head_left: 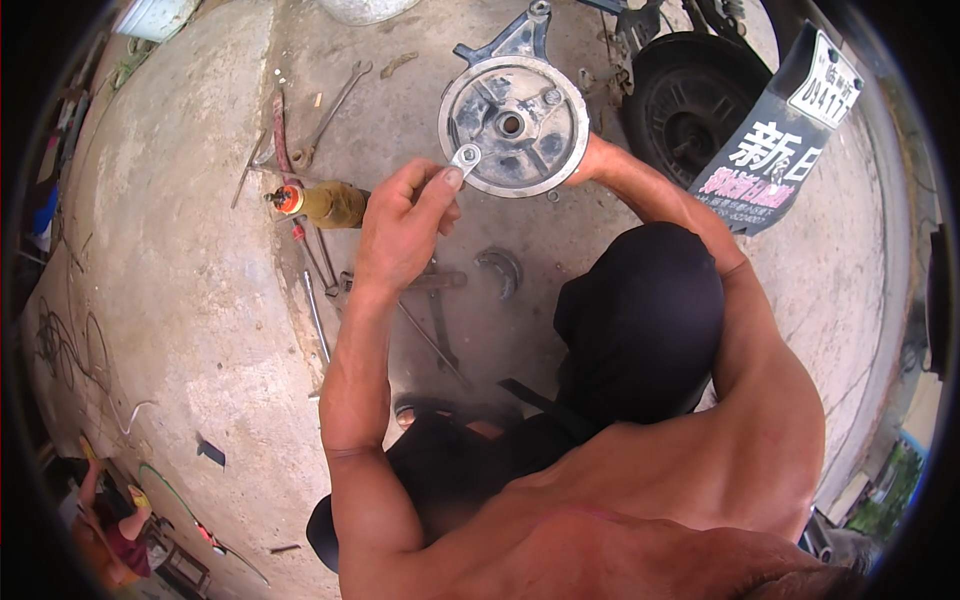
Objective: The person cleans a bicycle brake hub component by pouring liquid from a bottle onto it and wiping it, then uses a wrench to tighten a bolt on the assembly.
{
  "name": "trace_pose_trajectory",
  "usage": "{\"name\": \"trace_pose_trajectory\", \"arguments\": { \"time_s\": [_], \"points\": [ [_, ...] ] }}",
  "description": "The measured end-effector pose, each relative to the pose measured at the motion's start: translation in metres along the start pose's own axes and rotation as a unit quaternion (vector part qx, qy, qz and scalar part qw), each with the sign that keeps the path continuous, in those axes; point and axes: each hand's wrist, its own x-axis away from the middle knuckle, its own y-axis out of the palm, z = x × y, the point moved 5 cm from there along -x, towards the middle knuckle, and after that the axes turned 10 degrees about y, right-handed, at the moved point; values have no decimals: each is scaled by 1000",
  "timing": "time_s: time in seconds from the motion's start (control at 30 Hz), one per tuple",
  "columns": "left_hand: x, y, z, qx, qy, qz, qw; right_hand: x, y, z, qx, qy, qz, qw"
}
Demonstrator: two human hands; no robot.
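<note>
My left hand (pixel 405 215) is closed, pinching a small metal lever with a ringed end (pixel 467 157) between thumb and fingers. Its ringed end lies over the lower left rim of a round brake plate (pixel 540 160); whether it is fitted onto the plate, I cannot tell. The grey, dirt-stained plate has a hole in its centre and a bracket arm at the top. From the right, my right hand (pixel 590 160) holds it up, fingers mostly hidden behind it. On the ground below lies a curved brake shoe (pixel 500 272).
A brown bottle with an orange cap (pixel 330 204) stands left of my left forearm. An open-ended wrench (pixel 335 115), a hammer (pixel 440 281) and other tools lie around. At right are a wheel (pixel 690 105) and a mudflap (pixel 770 140). Another person (pixel 105 530) is at lower left.
</note>
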Motion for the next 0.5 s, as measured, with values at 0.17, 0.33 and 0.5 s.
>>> {"name": "trace_pose_trajectory", "arguments": {
  "time_s": [0.17,0.33,0.5],
  "points": [
    [5,19,-13,38,3,26,999,-4,7,-3,-33,36,19,999],
    [4,22,-17,42,8,71,997,0,10,3,-8,21,20,1000],
    [1,5,-17,28,32,33,999,0,5,7,-8,39,3,999]
  ]
}}
